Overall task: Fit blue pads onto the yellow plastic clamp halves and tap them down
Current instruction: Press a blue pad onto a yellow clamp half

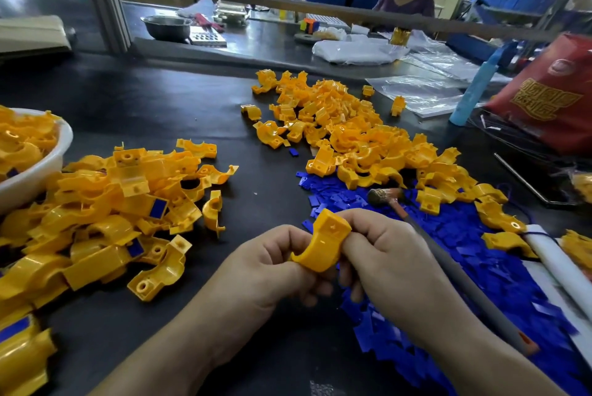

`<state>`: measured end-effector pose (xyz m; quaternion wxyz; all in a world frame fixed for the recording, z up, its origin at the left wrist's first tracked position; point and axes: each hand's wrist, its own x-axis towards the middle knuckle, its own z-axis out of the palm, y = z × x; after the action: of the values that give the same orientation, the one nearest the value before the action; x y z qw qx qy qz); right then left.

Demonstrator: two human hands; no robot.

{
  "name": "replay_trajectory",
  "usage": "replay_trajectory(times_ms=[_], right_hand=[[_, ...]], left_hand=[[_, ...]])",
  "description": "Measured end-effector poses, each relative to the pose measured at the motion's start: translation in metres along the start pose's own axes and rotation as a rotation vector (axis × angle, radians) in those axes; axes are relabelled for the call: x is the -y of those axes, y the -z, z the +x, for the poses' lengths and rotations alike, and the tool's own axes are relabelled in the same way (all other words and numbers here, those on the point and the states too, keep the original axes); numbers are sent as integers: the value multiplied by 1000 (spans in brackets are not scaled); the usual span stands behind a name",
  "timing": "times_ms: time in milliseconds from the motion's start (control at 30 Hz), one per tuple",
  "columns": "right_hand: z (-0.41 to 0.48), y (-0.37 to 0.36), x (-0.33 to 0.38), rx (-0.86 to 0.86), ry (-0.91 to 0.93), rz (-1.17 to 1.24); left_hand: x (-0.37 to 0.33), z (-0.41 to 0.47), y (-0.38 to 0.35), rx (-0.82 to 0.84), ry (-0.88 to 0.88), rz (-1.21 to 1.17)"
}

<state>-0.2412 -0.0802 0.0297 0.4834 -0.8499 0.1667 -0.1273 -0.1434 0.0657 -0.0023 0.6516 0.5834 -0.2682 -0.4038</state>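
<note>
Hands first: left hand (272, 264) and right hand (384, 254) both pinch one yellow clamp half (326, 242), held just above the dark table (256, 178) in a workshop. Bare strip runs between left pile of halves (112, 213) and blue pads (480, 251); hammer (464, 280) lies on pads. Clamp's outer curve faces camera, long axis near-left to far-right.

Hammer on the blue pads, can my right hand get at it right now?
Probably yes: the hammer lies uncovered just beside the right hand. But that hand is pinching the clamp half, so it must let go first.
</note>
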Motion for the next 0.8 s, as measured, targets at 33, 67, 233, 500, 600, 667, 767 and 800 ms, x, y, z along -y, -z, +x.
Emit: replay_trajectory(times_ms=[33,67,233,500,600,667,767,800], right_hand=[[0,-2,-2,-4,-1,-15],[0,-3,-3,-9,-6,-26],[0,0,-5,14,34,-175],[11,22,-28,176,-100,-1163],[14,19,-33,145,-66,-1137],[18,19,-34,81,-35,-1106],[23,23,-36,-9,12,-1095],[23,25,-37,-31,25,-1092]], left_hand=[[1,0,1,-4,24,-15],[2,1,1,3,44,-39],[4,-1,-2,31,50,-143],[1,10,13,-304,-33,-307],[3,10,14,-280,-34,-263],[6,9,13,-257,-20,-206],[7,9,12,-244,-2,-158],[7,9,12,-245,1,-148]])
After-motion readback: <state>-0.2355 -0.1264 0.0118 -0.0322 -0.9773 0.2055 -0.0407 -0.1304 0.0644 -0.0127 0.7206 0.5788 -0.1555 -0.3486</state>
